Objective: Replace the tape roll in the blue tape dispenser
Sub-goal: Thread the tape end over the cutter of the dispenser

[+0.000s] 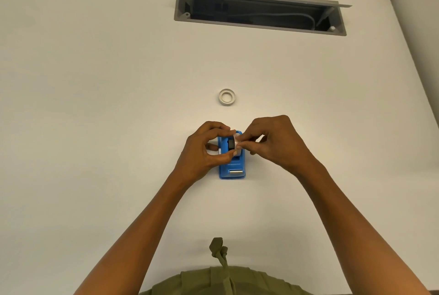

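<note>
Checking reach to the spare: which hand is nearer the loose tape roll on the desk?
Right, narrowly. The right hand sits below and right of the loose tape roll; the left hand is lower, below-left, at the blue tape dispenser.

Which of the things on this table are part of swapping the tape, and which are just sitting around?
Part of the job:
- blue tape dispenser
- roll with black hub, held over it by left hand and right hand
- loose tape ring farther back

Just there:
- open cable hatch
- white table

Both forearms extended forward, converging. Left hand [202, 149] curled, fingers [219, 132] pinched closed. Right hand [273, 143] likewise pinching, fingertips nearly meeting left's.
</note>
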{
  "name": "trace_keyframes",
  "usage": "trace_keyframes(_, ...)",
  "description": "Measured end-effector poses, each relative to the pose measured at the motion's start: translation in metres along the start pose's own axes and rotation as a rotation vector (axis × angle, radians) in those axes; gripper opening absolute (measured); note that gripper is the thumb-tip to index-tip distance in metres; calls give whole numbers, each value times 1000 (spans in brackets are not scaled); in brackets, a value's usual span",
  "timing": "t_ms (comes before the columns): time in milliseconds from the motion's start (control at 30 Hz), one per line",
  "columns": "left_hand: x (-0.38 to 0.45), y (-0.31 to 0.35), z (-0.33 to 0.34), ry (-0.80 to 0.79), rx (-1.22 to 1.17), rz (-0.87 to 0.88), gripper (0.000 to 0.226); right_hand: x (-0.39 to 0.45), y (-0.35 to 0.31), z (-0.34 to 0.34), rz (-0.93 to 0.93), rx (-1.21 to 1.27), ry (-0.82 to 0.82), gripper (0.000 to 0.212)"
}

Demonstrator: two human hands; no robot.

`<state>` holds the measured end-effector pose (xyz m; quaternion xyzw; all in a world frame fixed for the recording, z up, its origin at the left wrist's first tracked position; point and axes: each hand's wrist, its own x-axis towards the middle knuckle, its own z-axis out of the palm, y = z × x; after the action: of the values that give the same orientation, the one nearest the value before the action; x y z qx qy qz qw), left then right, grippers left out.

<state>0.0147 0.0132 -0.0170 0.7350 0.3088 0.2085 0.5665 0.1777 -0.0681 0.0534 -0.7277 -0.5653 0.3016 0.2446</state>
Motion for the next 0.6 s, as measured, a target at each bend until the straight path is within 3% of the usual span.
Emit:
trace_keyframes(200, 1, -1, -1, -9, 2, 29, 44, -1, -2, 4, 2, 6, 40, 9)
trace_keyframes(600, 2, -1, 0, -1, 2, 19, 43, 11, -4, 1, 35, -7, -59, 8)
